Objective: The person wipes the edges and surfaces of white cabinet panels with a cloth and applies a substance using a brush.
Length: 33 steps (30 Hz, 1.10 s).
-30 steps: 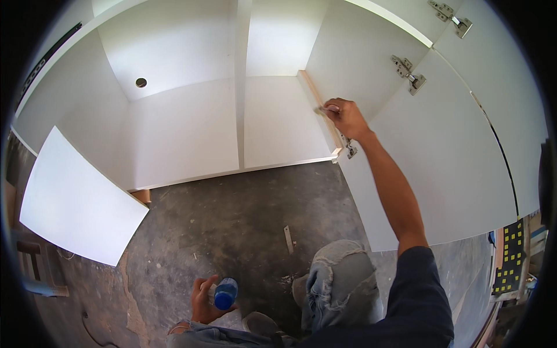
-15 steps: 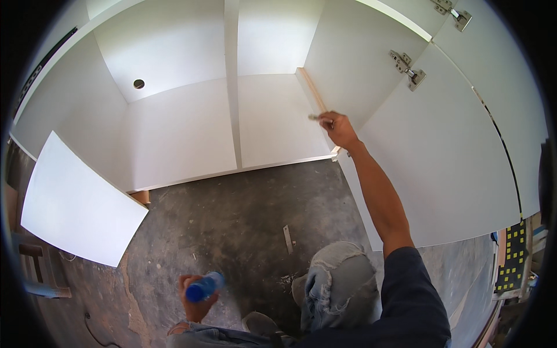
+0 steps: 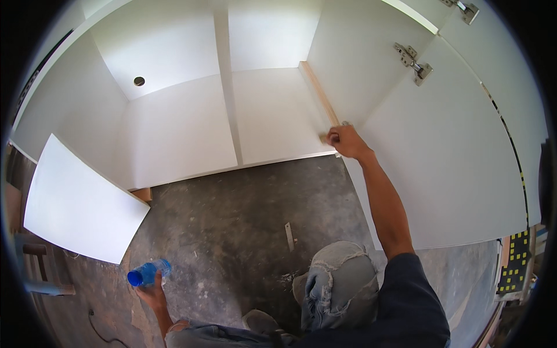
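Note:
Low at the left, my left hand (image 3: 153,293) is closed around a clear plastic bottle (image 3: 152,271) with a blue cap, tilted with the cap toward the left. My right hand (image 3: 347,141) reaches into the right bay of a white cabinet (image 3: 278,116), near its front edge. Its fingers are closed on a small tan thing (image 3: 324,138), blurred and too small to name. Just beyond that hand, a pale wooden strip (image 3: 318,90) runs along the foot of the cabinet's right wall.
A white door (image 3: 447,156) with a metal hinge (image 3: 414,65) stands open at the right. On the left, another white panel (image 3: 84,203) juts out. A metal square (image 3: 289,236) lies on the concrete floor (image 3: 220,214) in front of my knee.
My left hand has swung left and slightly up with the bottle. The right hand has moved a little nearer and to the right, along the wooden strip.

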### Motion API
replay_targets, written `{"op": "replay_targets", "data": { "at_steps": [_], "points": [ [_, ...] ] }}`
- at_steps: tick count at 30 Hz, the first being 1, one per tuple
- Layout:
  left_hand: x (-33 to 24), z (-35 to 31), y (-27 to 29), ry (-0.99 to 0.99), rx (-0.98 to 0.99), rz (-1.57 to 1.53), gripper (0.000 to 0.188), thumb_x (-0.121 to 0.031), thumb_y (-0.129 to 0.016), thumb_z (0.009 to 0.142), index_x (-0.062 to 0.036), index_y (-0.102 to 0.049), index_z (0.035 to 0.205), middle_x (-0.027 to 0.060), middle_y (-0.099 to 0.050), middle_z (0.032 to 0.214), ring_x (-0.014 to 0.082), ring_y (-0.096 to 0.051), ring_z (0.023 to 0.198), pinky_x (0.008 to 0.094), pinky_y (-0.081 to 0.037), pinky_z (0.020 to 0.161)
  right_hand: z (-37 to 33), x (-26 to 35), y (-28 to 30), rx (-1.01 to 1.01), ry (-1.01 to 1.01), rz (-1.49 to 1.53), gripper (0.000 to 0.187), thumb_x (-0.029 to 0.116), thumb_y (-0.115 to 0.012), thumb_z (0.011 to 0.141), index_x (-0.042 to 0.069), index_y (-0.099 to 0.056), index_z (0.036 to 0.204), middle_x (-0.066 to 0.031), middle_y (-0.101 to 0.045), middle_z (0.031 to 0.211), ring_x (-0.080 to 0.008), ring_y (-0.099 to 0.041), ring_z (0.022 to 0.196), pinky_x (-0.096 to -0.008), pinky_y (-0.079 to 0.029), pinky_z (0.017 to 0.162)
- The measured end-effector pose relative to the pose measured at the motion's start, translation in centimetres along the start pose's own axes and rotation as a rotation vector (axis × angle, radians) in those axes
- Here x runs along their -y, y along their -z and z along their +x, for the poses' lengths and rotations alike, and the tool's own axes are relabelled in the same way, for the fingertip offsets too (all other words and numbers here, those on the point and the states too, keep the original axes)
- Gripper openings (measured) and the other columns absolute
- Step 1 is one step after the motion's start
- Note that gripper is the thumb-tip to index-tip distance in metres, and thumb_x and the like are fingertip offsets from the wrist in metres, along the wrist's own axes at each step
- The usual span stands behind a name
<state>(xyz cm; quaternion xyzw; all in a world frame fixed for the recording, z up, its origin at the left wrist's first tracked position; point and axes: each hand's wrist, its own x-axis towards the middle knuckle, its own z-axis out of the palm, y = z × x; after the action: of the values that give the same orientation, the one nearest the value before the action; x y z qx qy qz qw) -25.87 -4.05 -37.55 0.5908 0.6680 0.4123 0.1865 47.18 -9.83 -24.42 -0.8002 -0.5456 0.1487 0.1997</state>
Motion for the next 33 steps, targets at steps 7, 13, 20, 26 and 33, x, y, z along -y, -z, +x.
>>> {"op": "replay_targets", "data": {
  "at_steps": [7,13,20,26,33],
  "points": [
    [1.2,0.8,0.8,0.013,0.114,0.15,0.076,-0.031,-0.094,0.073,0.0045,-0.057,0.13,0.019,-0.061,0.123,0.0373,-0.06,0.113,0.0481,-0.046,0.102,-5.2,6.0,4.4,-0.34,0.148,0.103,0.01,-0.002,-0.066,0.087,0.0,-0.072,0.094,-0.0172,-0.07,0.08,-0.0277,-0.068,0.069,-0.0375,-0.052,0.067],
    [1.8,0.1,0.7,0.061,0.087,0.107,0.08,-0.026,-0.096,0.068,0.0037,-0.057,0.132,0.0186,-0.063,0.124,0.0351,-0.062,0.113,0.0458,-0.047,0.102,0.1,4.0,2.4,-0.715,0.015,0.19,0.005,0.002,-0.069,0.087,0.001,-0.071,0.091,-0.0191,-0.069,0.078,-0.0301,-0.066,0.061,-0.0392,-0.052,0.06],
    [5.1,-0.4,8.8,-0.135,-0.028,0.252,0.087,-0.024,-0.092,0.071,0.0002,-0.052,0.144,0.0212,-0.059,0.135,0.0371,-0.061,0.118,0.0433,-0.047,0.103,10.1,0.6,-1.1,-0.737,0.154,0.218,0.007,0.004,-0.067,0.088,0.003,-0.069,0.094,-0.0209,-0.069,0.09,-0.0383,-0.069,0.076,-0.0457,-0.056,0.069],
    [-18.8,4.8,10.7,-0.262,-0.805,-0.017,0.065,-0.048,-0.086,0.082,0.0045,-0.065,0.114,0.0156,-0.067,0.094,0.0294,-0.063,0.079,0.0465,-0.056,0.071,8.9,0.0,1.6,-0.525,-0.045,-0.103,0.01,0.01,-0.066,0.089,0.0,-0.066,0.089,-0.0209,-0.071,0.09,-0.0424,-0.068,0.078,-0.0498,-0.055,0.071],
    [-43.1,16.7,9.0,-0.754,-0.781,-0.118,0.042,-0.029,-0.063,0.104,-0.0094,-0.057,0.14,0.0139,-0.056,0.142,0.0323,-0.062,0.122,0.051,-0.06,0.099,10.3,3.0,2.8,-0.76,0.078,0.994,0.016,0.007,-0.066,0.095,-0.007,-0.07,0.101,-0.0049,-0.069,0.074,-0.0087,-0.06,0.066,-0.0254,-0.049,0.06]
  ]
}}
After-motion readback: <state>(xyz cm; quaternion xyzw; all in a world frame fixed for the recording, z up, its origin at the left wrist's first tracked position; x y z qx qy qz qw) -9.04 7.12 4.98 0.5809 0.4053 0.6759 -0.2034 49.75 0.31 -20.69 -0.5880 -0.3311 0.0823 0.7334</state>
